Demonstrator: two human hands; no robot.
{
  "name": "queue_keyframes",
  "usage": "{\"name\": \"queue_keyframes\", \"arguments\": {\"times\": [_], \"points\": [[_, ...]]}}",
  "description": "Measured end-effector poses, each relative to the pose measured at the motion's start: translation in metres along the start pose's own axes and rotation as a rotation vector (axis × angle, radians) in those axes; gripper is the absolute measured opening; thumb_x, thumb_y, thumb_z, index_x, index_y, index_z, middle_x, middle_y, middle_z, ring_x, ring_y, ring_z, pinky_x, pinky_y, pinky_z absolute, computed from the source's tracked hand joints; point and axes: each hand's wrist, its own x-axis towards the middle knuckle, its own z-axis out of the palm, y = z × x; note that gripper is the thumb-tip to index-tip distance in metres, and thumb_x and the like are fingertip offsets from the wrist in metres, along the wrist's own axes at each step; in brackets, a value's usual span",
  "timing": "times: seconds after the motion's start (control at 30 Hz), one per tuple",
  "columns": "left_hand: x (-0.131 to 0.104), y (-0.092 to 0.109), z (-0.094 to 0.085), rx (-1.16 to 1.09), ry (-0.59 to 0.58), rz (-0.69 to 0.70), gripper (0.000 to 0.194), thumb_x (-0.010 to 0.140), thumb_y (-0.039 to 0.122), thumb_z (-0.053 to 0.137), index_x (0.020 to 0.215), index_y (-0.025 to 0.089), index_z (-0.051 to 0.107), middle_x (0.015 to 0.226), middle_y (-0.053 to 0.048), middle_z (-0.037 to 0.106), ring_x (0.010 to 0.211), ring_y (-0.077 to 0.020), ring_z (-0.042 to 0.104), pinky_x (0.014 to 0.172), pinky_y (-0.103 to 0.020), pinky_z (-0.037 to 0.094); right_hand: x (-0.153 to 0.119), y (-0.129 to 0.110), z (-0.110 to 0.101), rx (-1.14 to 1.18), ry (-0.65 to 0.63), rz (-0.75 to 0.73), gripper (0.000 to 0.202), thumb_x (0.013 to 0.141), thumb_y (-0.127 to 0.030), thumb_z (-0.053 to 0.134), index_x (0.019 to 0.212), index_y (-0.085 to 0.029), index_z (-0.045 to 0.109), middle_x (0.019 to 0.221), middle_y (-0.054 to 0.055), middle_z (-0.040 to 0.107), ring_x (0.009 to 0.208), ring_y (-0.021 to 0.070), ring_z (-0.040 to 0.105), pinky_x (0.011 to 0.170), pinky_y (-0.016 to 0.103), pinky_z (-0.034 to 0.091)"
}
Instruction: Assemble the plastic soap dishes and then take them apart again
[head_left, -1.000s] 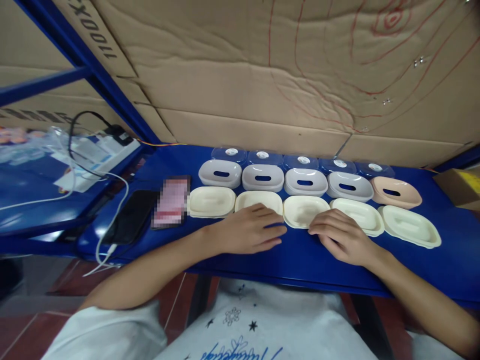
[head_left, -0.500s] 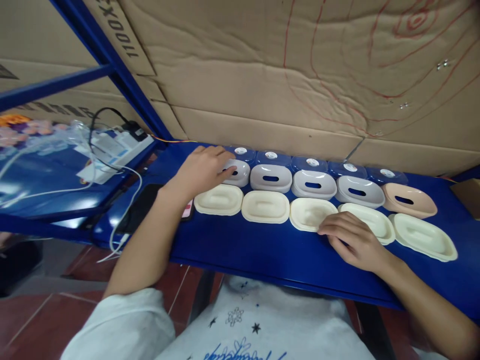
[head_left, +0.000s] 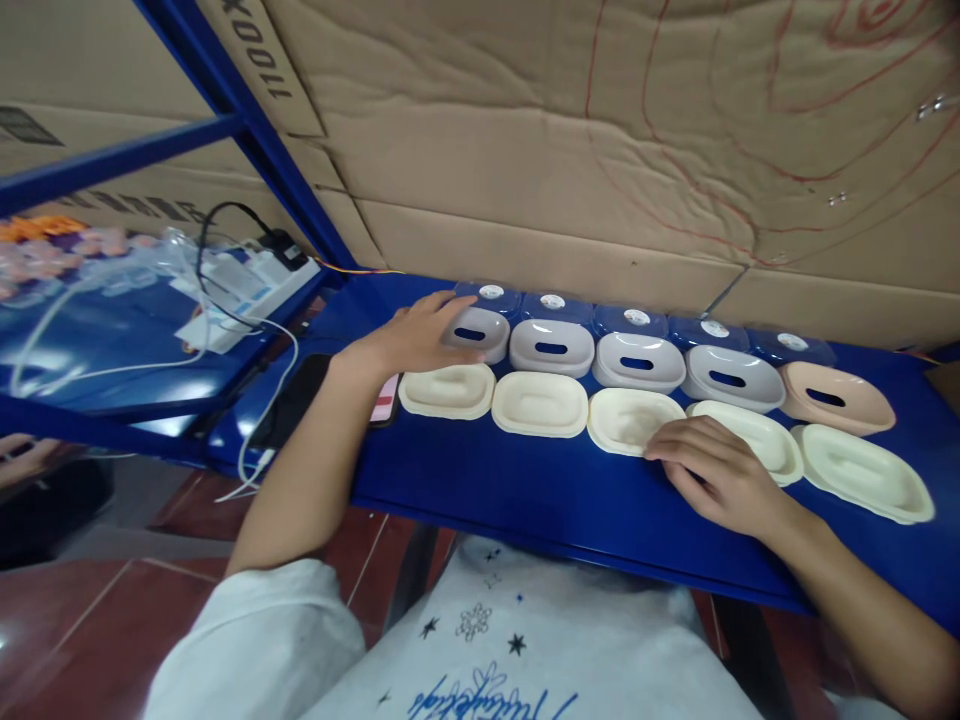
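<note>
Our left hand (head_left: 411, 336) spans the leftmost lilac-grey soap dish (head_left: 493, 334), while our right hand (head_left: 716, 478) sits by the cream trays.

On the left, we see thumb and fingers parted around the left end of that slotted dish, at the left of the middle row on the blue table (head_left: 525, 495); we cannot tell whether they grip it. Our right hand's fingers are together and loosely bent, their tips at the near right edge of the third cream tray (head_left: 634, 420) from the left; we cannot tell whether they touch it. Three more lilac-grey dishes and a peach soap dish (head_left: 855, 402) at the right complete the middle row. Five cream trays line the near side, and see-through lids (head_left: 631, 318) with white labels the far side.
</note>
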Motion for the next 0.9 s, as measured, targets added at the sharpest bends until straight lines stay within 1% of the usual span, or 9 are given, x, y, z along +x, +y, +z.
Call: {"name": "queue_keyframes", "arguments": {"times": [0.1, 0.23, 0.47, 0.7, 0.9], "points": [[0.0032, 0.0016, 0.0039, 0.004, -0.058, -0.006, 0.108, 0.093, 0.083, 0.066, 0.178, 0.032, 0.025, 0.187, -0.014, 0.019, 0.172, -0.0426, 0.021, 0.135, -0.065, 0.025, 0.0011, -0.0008, -0.0010, 0.005, -0.002, 0.006, 0.027, 0.101, -0.004, 0.062, 0.118, -0.023, 0.072, 0.107, 0.006, 0.081, 0.101, 0.0235, 0.076, 0.090, 0.041, 0.059], [0.0055, 0.0034, 0.0068, 0.008, -0.093, 0.016, 0.110, 0.092, 0.083, 0.065, 0.179, 0.031, 0.024, 0.187, -0.014, 0.019, 0.173, -0.0407, 0.018, 0.135, -0.066, 0.024, 0.0024, -0.0008, -0.0009, 0.011, -0.010, 0.024, 0.028, 0.101, -0.004, 0.062, 0.116, -0.025, 0.073, 0.106, 0.005, 0.082, 0.100, 0.0231, 0.077, 0.088, 0.041, 0.060], [0.0055, 0.0029, 0.0087, -0.001, -0.097, 0.012, 0.107, 0.094, 0.084, 0.062, 0.179, 0.033, 0.023, 0.187, -0.015, 0.018, 0.172, -0.0413, 0.019, 0.134, -0.068, 0.022, 0.0027, -0.0003, 0.0006, 0.021, 0.005, 0.041, 0.030, 0.100, -0.006, 0.062, 0.116, -0.027, 0.076, 0.104, 0.004, 0.083, 0.098, 0.0231, 0.078, 0.088, 0.041, 0.060], [0.0057, 0.0022, 0.0116, 0.018, -0.080, 0.024, 0.102, 0.096, 0.083, 0.060, 0.178, 0.031, 0.027, 0.186, -0.014, 0.022, 0.172, -0.0401, 0.020, 0.134, -0.065, 0.024, 0.0020, 0.0008, 0.0012, 0.000, -0.003, 0.028, 0.027, 0.100, -0.005, 0.063, 0.116, -0.024, 0.074, 0.105, 0.004, 0.083, 0.100, 0.0233, 0.078, 0.090, 0.041, 0.060], [0.0051, 0.0054, 0.0107, 0.052, -0.071, 0.026, 0.099, 0.098, 0.079, 0.061, 0.177, 0.030, 0.029, 0.185, -0.015, 0.025, 0.171, -0.0406, 0.024, 0.133, -0.064, 0.028, -0.0001, 0.0014, 0.0026, 0.012, -0.015, 0.054, 0.028, 0.100, -0.007, 0.062, 0.115, -0.026, 0.076, 0.105, 0.004, 0.083, 0.100, 0.0235, 0.078, 0.090, 0.041, 0.061]]}}
